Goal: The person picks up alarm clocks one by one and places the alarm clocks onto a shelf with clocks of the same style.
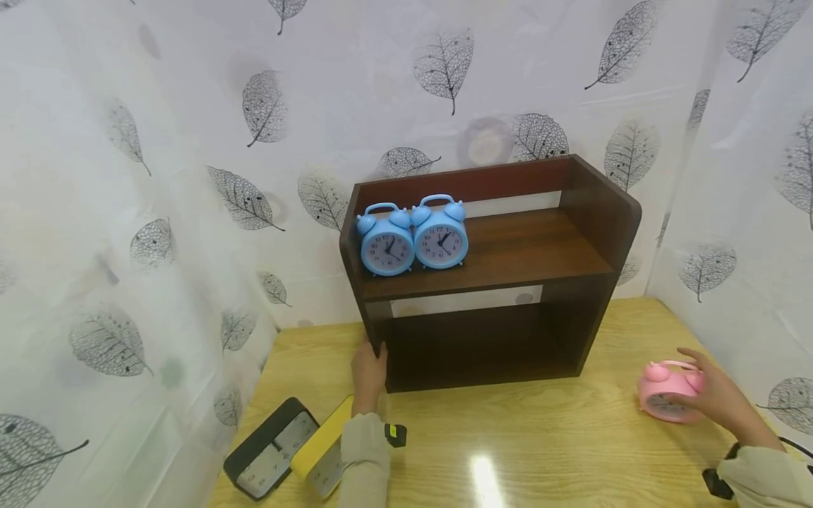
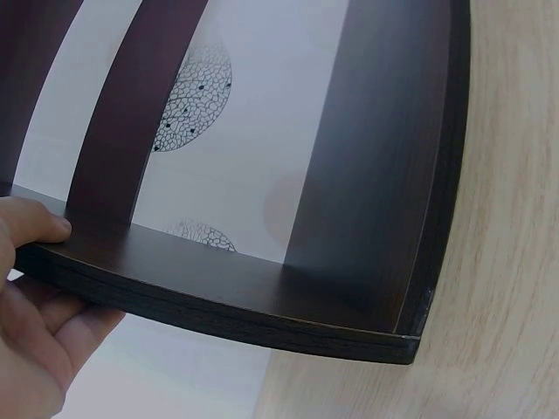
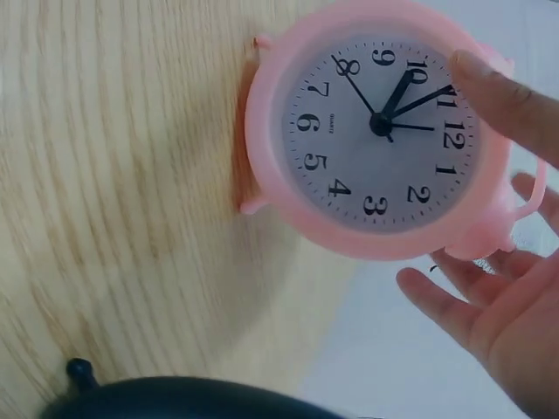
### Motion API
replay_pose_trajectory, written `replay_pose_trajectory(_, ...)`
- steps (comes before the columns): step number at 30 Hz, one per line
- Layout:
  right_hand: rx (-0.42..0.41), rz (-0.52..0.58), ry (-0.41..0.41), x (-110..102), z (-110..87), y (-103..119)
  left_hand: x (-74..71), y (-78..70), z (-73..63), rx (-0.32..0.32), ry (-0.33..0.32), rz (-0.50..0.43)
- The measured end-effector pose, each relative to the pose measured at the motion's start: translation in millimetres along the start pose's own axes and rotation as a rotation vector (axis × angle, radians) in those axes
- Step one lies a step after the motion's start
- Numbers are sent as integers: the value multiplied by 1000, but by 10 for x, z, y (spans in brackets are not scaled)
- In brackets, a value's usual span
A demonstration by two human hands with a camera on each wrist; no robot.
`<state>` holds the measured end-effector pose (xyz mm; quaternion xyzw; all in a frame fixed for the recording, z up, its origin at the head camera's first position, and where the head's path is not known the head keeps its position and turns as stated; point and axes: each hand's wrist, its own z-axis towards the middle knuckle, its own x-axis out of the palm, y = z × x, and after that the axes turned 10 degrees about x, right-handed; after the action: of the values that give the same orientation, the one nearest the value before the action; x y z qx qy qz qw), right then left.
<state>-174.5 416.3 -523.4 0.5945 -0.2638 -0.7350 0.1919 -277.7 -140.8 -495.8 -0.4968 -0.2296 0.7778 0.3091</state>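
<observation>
My left hand (image 1: 370, 374) grips the front edge of the left side panel of a dark brown two-tier shelf (image 1: 485, 282). In the left wrist view the thumb lies on one face of the panel (image 2: 201, 288) and the fingers on the other. At the far right, my right hand (image 1: 724, 395) is spread around a pink twin-bell alarm clock (image 1: 667, 395) standing on the table. Its thumb (image 3: 511, 100) lies across the front rim, while the other fingers reach past the bells and handle; whether they press the back is hidden.
Two blue twin-bell alarm clocks (image 1: 387, 247) stand side by side at the left of the upper shelf. A black clock (image 1: 269, 448) and a yellow clock (image 1: 320, 451) lie on the wooden table (image 1: 508, 430) left of my left forearm. Leaf-patterned sheeting (image 1: 190, 106) surrounds the table.
</observation>
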Motion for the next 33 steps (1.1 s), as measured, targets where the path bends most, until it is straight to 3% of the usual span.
replay_pose_trajectory(5,89,38,54,-20,-19,7,5,18,9,2,1,4)
replay_pose_trajectory(13,153,-21,120,-58,-5,-63,12,33,13,-1,6,1)
replay_pose_trajectory(24,148,-119,158,-48,43,-66,-7,-5,11,-4,0,-5)
replay_pose_trajectory(30,191,47,142,20,-6,-40,-12,-12,5,7,-12,-10)
replay_pose_trajectory(33,242,168,188,43,-28,-43,-18,-16,4,16,-17,-7)
